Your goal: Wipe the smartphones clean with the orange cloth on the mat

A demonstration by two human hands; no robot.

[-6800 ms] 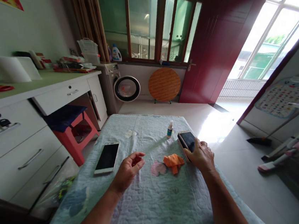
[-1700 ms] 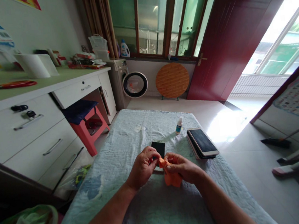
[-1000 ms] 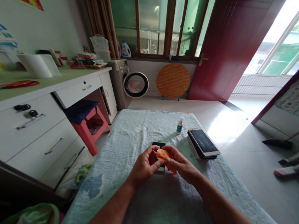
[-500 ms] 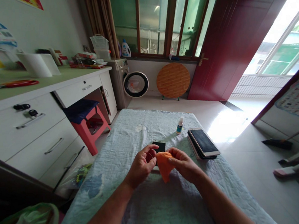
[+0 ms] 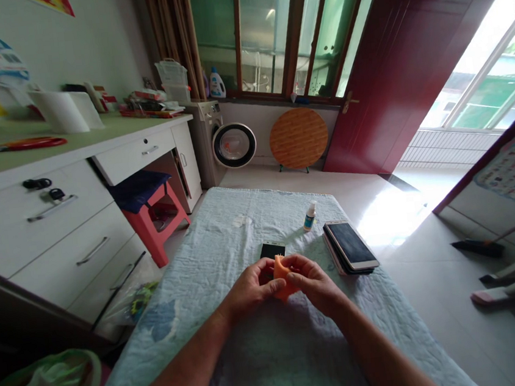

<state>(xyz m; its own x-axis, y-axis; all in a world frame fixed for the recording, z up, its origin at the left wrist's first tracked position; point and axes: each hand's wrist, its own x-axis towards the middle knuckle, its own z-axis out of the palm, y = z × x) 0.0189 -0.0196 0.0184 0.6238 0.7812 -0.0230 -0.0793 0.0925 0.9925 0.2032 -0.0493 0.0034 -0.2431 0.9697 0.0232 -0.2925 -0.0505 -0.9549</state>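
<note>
A small orange cloth (image 5: pixel 284 279) is pinched and folded between my two hands, above the covered table. My left hand (image 5: pixel 253 287) has its thumb and fingers closed on the cloth's left side. My right hand (image 5: pixel 313 279) grips its right side, thumb on top. Just beyond my fingers a phone (image 5: pixel 273 250) with a dark screen lies on the cover, its near part hidden by my hands. Farther off stands a small spray bottle (image 5: pixel 309 216), upright. To the right lies a stack of phones (image 5: pixel 352 245), the top one white-framed with a dark screen.
A pale blue quilted cover (image 5: pixel 237 219) lies under everything. On the left are a white desk with drawers (image 5: pixel 90 223) and a red stool (image 5: pixel 158 215). Behind stand a washing machine with its door open (image 5: pixel 234 145) and a round wooden tabletop (image 5: pixel 298 138). A green-rimmed bin (image 5: pixel 94 370) is lower left.
My left hand has moved right and closed on the orange cloth, which hung from my right hand before. The cloth is now folded up between both hands. Phones and bottle have stayed put.
</note>
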